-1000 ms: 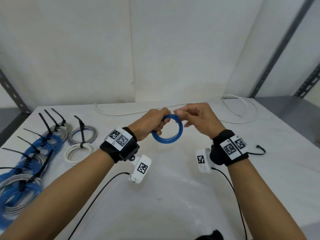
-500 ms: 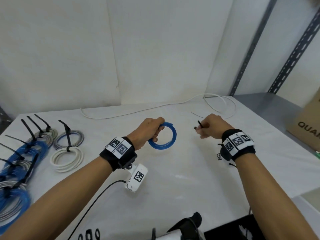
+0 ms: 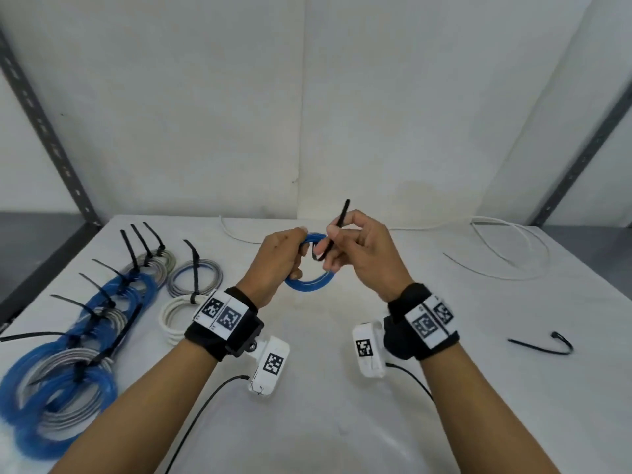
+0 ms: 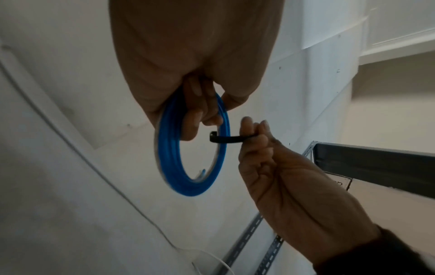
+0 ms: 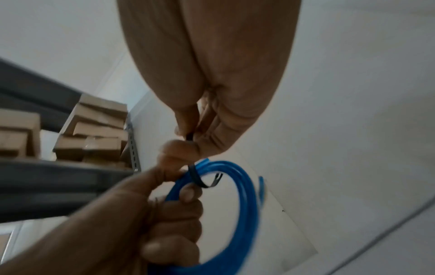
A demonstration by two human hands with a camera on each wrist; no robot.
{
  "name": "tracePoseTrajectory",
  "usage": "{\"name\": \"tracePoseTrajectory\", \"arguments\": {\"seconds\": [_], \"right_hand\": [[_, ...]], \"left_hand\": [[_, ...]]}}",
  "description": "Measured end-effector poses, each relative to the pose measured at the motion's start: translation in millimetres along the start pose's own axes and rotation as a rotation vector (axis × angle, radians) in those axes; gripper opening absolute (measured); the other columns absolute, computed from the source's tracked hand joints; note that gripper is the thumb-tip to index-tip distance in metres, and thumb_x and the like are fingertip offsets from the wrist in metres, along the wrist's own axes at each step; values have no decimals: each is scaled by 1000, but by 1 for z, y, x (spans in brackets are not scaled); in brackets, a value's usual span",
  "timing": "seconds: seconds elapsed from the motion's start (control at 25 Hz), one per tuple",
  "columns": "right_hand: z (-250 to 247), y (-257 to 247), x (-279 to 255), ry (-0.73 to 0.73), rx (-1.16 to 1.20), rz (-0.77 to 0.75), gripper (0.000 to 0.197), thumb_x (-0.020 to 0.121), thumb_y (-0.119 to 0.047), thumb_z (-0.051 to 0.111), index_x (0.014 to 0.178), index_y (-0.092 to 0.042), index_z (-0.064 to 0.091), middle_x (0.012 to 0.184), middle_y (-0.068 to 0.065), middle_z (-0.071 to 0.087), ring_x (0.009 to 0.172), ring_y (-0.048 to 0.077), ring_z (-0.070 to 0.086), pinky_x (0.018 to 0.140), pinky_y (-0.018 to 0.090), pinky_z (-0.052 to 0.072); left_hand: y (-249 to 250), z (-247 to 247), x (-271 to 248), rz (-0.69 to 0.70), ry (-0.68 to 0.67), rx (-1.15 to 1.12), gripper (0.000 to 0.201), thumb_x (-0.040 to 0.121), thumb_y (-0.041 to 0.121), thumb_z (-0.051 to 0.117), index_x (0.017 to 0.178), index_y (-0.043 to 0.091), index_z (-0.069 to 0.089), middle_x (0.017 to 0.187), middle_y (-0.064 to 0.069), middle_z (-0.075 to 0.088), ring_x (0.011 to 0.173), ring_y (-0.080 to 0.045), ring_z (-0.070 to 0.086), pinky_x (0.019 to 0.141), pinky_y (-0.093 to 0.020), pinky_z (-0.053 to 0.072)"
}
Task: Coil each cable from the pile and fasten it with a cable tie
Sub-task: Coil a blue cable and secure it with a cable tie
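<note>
Above tabletop centre: left hand (image 3: pixel 278 260) grips the blue coil (image 3: pixel 309 285), fingers curled round its rim, clear of the surface.
Right hand (image 3: pixel 359 254): pinches a black cable tie (image 3: pixel 337 230), tip pointing up.
Change: half a second ago the hands were apart; now the right hand has come back to the coil.
Left wrist view only: tie's hooked end (image 4: pixel 215 138) reaches inside the ring.
Head view only: tied coils (image 3: pixel 85 336) along the left edge; spare tie (image 3: pixel 543 347) near the right edge; loose white cable (image 3: pixel 506 254) at the far right corner.

Black wristbands (image 3: pixel 236 328), white tag markers, bare forearms.
</note>
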State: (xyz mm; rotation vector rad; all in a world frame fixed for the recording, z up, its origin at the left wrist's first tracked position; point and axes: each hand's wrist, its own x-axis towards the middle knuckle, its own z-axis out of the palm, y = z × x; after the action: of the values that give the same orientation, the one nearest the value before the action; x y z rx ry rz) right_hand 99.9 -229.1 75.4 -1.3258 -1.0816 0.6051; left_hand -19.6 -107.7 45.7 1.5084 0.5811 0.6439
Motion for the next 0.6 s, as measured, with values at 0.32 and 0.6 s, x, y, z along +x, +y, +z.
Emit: {"name": "tracePoseTrajectory", "arguments": {"seconds": [0.32,0.6], "right_hand": [[34,29,16,8,2,-150,10,93,-2,67,96,7,66,87,17,70,73,29,73,74,34,58],[48,26,21,59,70,-77,29,99,-28,57,94,-3,71,88,7,72,49,18,41,48,25,33]], "left_hand": [[-17,-36,10,88,110,-19,18,105,20,49,103,12,65,53,7,37,47,-13,29,46,-25,33],[-13,-46,11,291,173,94,18,105,18,55,91,16,67,52,3,54,47,-19,36,48,-26,37]]}}
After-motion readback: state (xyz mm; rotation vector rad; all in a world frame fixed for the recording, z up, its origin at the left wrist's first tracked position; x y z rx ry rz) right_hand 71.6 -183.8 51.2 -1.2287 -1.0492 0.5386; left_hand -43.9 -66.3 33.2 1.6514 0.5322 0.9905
